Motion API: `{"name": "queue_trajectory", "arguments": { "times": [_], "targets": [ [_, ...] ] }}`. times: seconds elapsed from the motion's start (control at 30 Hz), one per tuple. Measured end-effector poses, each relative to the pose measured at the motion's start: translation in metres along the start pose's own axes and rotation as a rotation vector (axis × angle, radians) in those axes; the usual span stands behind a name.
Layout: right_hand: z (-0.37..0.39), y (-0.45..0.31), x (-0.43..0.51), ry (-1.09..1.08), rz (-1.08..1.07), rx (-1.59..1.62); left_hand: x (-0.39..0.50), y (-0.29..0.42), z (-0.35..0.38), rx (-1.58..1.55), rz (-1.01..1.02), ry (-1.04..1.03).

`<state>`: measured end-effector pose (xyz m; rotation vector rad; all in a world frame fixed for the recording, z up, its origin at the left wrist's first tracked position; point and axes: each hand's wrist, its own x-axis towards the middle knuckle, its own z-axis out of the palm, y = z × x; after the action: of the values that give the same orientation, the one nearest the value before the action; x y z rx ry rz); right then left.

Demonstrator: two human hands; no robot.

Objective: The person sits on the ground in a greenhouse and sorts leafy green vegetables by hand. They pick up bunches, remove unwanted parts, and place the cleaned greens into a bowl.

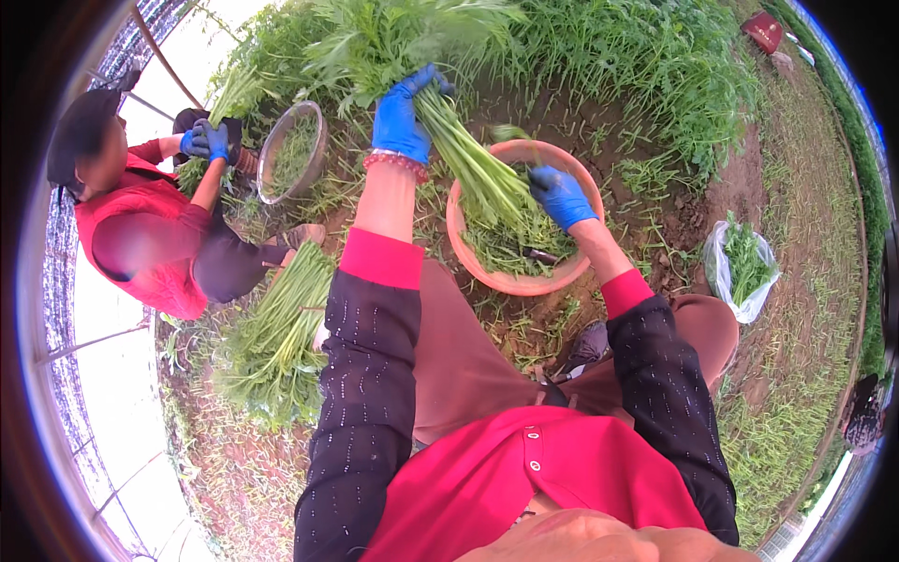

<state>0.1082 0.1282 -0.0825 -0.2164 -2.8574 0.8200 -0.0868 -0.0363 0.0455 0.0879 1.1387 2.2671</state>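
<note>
My left hand (404, 116), in a blue glove, is closed around a thick bunch of leafy greens (474, 158); the feathery leaves fan out above it and the pale stems point down to the right. Near the stem ends, my right hand (560, 197), also blue-gloved, is at the right rim of an orange basin (460, 242). A blurred green sprig shows just above its fingertips; whether the fingers pinch it, I cannot tell. Loose leaves and a dark-handled object (541, 256) lie in the basin below the stems.
A co-worker (140, 232) at the left holds greens, beside a round basin (319, 151) of trimmings. A pile of cut greens (288, 337) lies left of my knee. Standing plants (632, 77) grow ahead. A plastic bag (716, 270) of greens sits at the right, near my knee.
</note>
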Motion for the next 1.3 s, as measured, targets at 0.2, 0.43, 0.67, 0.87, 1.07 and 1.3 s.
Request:
{"name": "queue_trajectory", "arguments": {
  "times": [0.2,0.43,0.67,0.87,1.07,1.3],
  "targets": [
    [-0.001,-0.033,-0.036,0.538,0.04,0.295,0.006,-0.005,-0.004,0.051,0.001,0.115],
    [0.005,-0.067,0.003,0.481,-0.044,0.397,0.009,-0.018,0.001,0.038,0.083,0.14],
    [0.002,-0.031,-0.02,0.297,0.179,0.073,0.003,-0.01,0.001,0.051,0.093,0.156],
    [-0.012,-0.049,-0.006,0.51,-0.057,0.269,-0.001,-0.012,0.012,0.118,0.036,0.19],
    [-0.002,-0.066,0.019,0.309,0.105,0.781,-0.009,-0.018,0.014,0.099,-0.007,0.044],
    [0.0,-0.048,0.03,0.47,-0.112,0.55,0.003,-0.02,0.009,0.09,-0.003,0.002]
  ]
}}
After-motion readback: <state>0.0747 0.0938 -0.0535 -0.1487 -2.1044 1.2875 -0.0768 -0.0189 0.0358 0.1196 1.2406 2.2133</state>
